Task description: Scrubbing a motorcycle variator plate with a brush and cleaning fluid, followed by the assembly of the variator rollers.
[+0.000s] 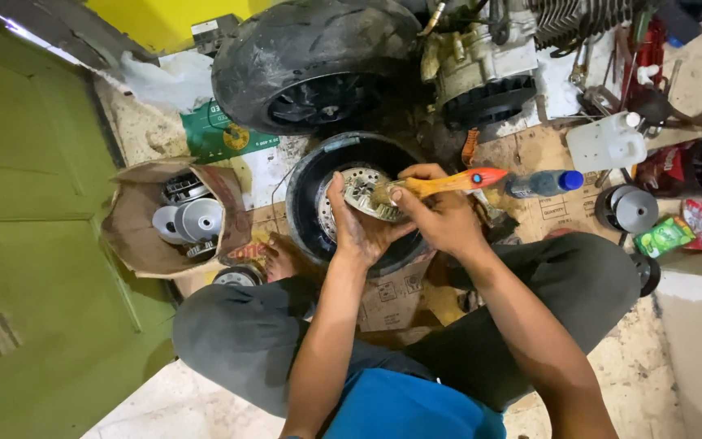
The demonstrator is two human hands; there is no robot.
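At the centre of the frame, the left hand cups a round, finned silver metal part above a black tyred wheel, while the right hand grips a yellow-handled, orange-tipped brush against it.

Wide-angle head view under even, moderately bright indoor light. A thin streak of glare lies at eleven o'clock along the green door; the white plastic jug at two o'clock is nearly overexposed. The black tyre at twelve o'clock shows a dull sheen. Shadows pool beneath the knees. Edges bow outward; the centre stays sharp, the corners soften slightly.
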